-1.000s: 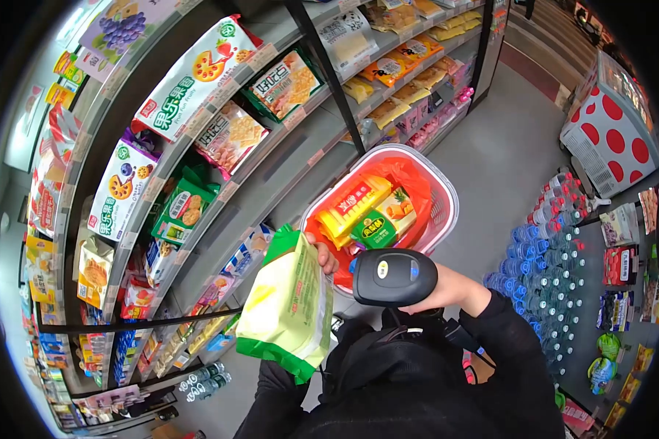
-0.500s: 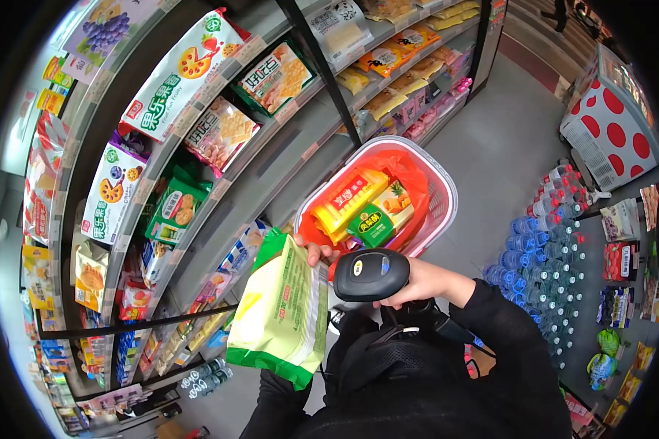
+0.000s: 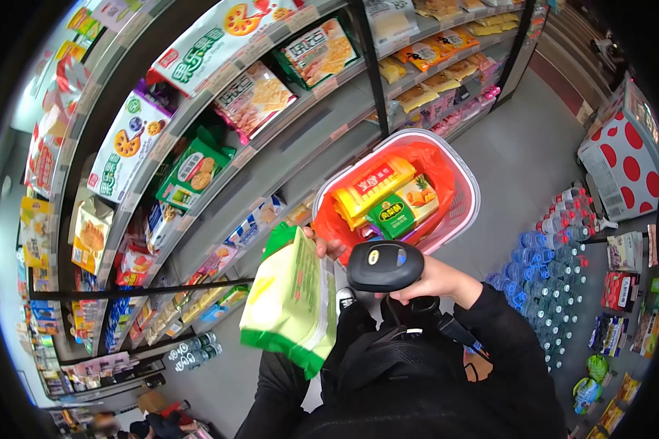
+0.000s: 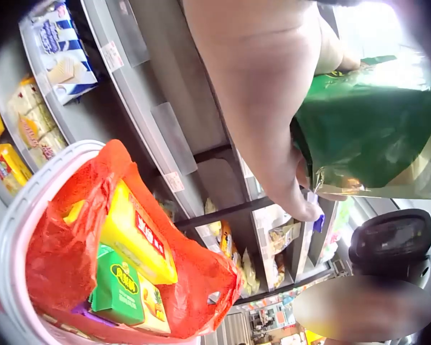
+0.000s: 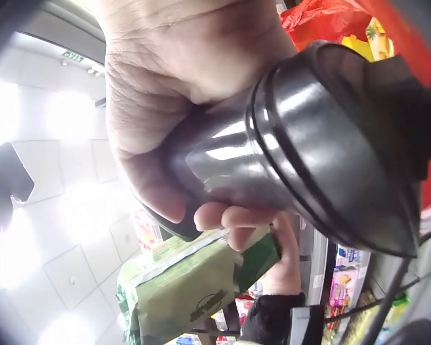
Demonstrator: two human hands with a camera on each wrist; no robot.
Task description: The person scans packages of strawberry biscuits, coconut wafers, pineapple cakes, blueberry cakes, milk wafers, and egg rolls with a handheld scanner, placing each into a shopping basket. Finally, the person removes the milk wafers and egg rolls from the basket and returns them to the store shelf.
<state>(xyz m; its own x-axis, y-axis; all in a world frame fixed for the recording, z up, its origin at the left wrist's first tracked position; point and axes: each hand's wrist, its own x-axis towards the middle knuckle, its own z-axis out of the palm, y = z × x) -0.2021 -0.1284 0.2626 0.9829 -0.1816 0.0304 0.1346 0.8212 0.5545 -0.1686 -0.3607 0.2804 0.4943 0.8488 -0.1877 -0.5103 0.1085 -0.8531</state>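
Note:
My left hand (image 3: 325,246) grips a pale green snack pack (image 3: 282,300) with dark green ends by its upper edge. In the left wrist view, that hand's fingers (image 4: 305,208) bend over the shiny green end. A black handheld barcode scanner (image 3: 385,268) is in my right hand (image 3: 444,282), its head turned toward the pack. The right wrist view shows fingers wrapped round the scanner handle (image 5: 223,154). Beyond both hands stands a pink-and-white basket (image 3: 473,212) lined with a red plastic bag (image 3: 447,183). Inside lie a yellow pack (image 3: 373,192) and a green pineapple-pictured pack (image 3: 389,215).
Shelves (image 3: 307,117) of biscuit packs curve along the left and back. Many bottled drinks (image 3: 542,278) stand on the floor at right, below a red-dotted white case (image 3: 622,161). A scanner cable (image 5: 395,302) hangs in the right wrist view.
The scanner first shifted left, closer to the pack. Since then the head view has turned, so the basket and shelves sit further right. Both hands keep their holds.

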